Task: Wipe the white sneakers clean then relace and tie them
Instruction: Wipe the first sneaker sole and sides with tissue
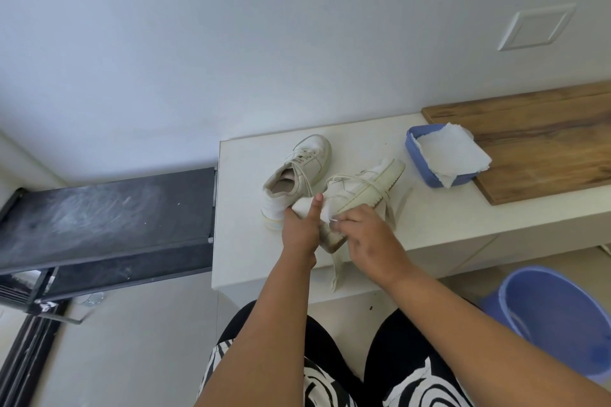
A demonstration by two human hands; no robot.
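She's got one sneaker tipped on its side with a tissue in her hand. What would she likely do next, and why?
Probably slide the right hand with its tissue forward along the sole's edge. The left hand steadies the tilted sneaker at its heel, and the sole's rim looks yellowish farther toward the toe.

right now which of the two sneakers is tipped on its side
The sneaker nearer the blue tray, held by the left hand and right hand, is tipped with its sole edge showing. The other sneaker stands upright, untouched.
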